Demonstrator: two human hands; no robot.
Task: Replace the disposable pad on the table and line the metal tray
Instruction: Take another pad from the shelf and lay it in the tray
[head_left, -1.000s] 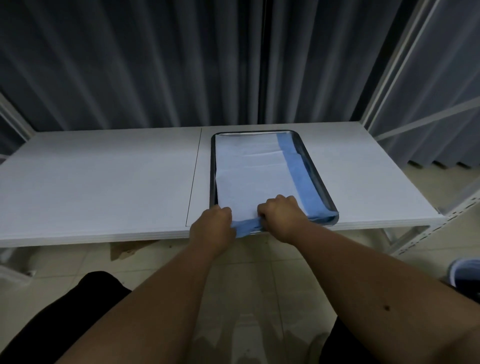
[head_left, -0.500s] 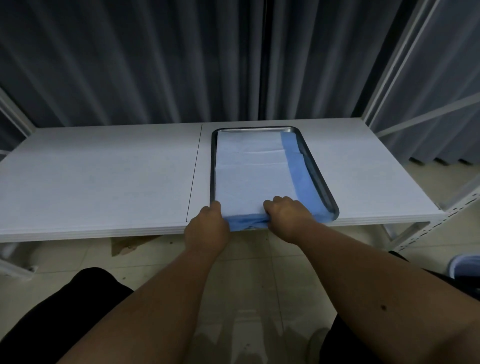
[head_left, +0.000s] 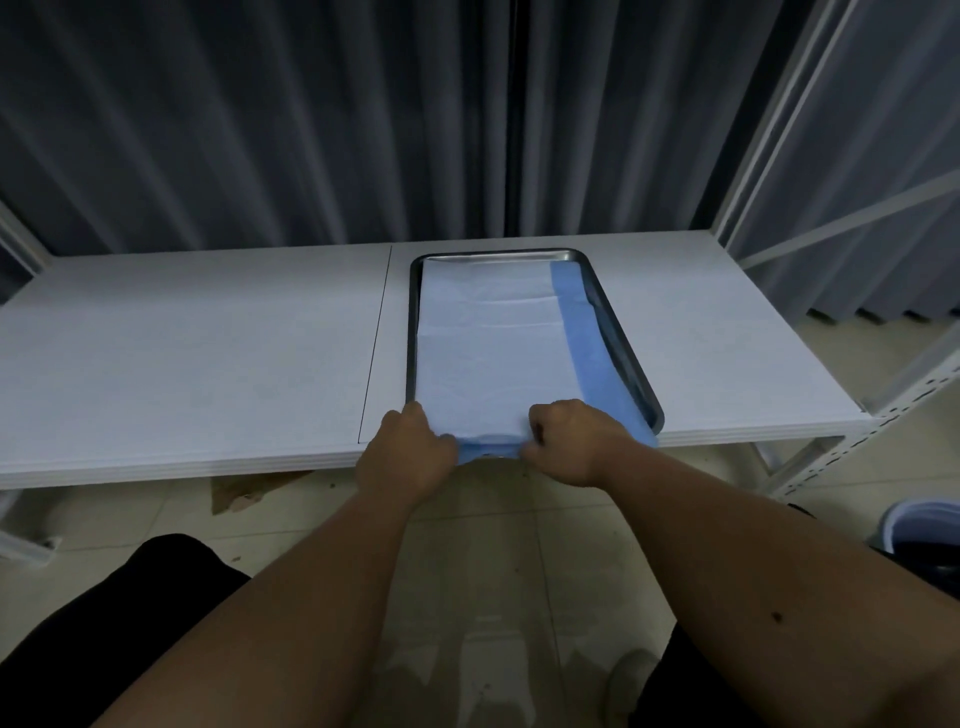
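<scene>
A metal tray (head_left: 626, 364) lies lengthwise on the white table (head_left: 182, 358), right of the table's seam. Inside it lies a disposable pad (head_left: 488, 353), white on top with a blue strip along its right side and a blue edge hanging over the tray's near rim. My left hand (head_left: 410, 449) grips the pad's near left corner at the rim. My right hand (head_left: 569, 439) grips the near edge right of the middle. The blue edge is stretched between the two hands.
Dark curtains hang behind the table. A white metal shelf frame (head_left: 852, 457) stands at the right end. A bin with a blue rim (head_left: 919, 530) sits on the tiled floor at the right. A brown scrap (head_left: 244, 491) lies under the table.
Both hands have pulled the pad's near edge down over the tray's near rim and spread slightly apart. The pad lies flatter in the tray.
</scene>
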